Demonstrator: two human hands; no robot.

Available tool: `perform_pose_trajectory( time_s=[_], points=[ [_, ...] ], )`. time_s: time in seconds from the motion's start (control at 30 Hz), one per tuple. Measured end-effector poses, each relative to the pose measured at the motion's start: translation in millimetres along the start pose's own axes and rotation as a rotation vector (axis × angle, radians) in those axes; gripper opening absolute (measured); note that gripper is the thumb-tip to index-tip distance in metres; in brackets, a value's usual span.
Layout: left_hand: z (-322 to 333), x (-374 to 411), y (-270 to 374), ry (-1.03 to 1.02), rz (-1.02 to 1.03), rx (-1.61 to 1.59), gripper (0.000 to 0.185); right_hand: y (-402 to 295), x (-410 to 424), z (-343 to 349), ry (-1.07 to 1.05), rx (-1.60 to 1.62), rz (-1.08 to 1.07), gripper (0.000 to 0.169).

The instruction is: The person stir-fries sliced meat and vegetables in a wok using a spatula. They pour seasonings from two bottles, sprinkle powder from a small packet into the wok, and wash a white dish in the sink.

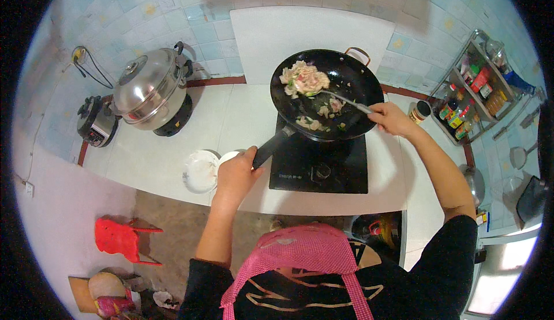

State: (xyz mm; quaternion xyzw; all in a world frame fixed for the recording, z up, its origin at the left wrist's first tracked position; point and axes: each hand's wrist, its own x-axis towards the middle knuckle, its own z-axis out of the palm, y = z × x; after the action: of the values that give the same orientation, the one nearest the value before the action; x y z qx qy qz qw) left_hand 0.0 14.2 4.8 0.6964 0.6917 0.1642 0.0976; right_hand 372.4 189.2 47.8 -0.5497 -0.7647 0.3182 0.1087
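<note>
My left hand (238,173) is closed around the black handle of a wok (361,77), above a black induction cooktop (320,164). In my right hand (391,118) is the grip of a metal spatula (348,101), whose head reaches into the wok. A heap of sliced meat with green bits (305,80) lies at or on the spatula's head, which is mostly hidden. Smaller pieces of the food (310,124) rest lower in the wok. Beside my left hand are a white plate (200,171) and another white dish (228,155), partly covered by the hand.
A large steel steamer pot (149,88) and an electric cooker (97,123) stand at the left. To the right are a seasoning jar (420,111) and a metal rack (458,77) with bottles. A white board (303,25) leans on the wall. A red stool (117,237) is on the floor.
</note>
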Motion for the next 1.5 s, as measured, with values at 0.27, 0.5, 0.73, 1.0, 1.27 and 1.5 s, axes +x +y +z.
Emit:
perform_pose_trajectory(
  time_s=[0.27,0.5,0.73,1.0,1.27,1.5],
  points=[
    [-1,-2,-1,-0.007,-0.006,0.005,0.041,-28,-23,-39,0.349,-0.967,-0.269,0.031],
    [1,-2,-1,0.038,0.030,-0.002,0.040,-59,17,-27,0.549,-1.085,-0.236,0.036],
    [2,-3,-1,0.071,0.046,-0.013,0.036,-57,-12,-44,0.165,-1.042,-0.202,0.042],
    [0,-4,0,0.047,0.011,-0.004,0.036,-30,-31,-128,-0.098,-0.497,0.308,0.024],
    [-1,-2,1,0.020,0.003,0.011,0.041,23,7,-41,-0.115,-0.011,0.046,0.029],
    [0,-3,1,0.066,0.031,-0.004,0.042,48,-17,-119,0.033,-0.345,-0.230,0.026]
  ],
)
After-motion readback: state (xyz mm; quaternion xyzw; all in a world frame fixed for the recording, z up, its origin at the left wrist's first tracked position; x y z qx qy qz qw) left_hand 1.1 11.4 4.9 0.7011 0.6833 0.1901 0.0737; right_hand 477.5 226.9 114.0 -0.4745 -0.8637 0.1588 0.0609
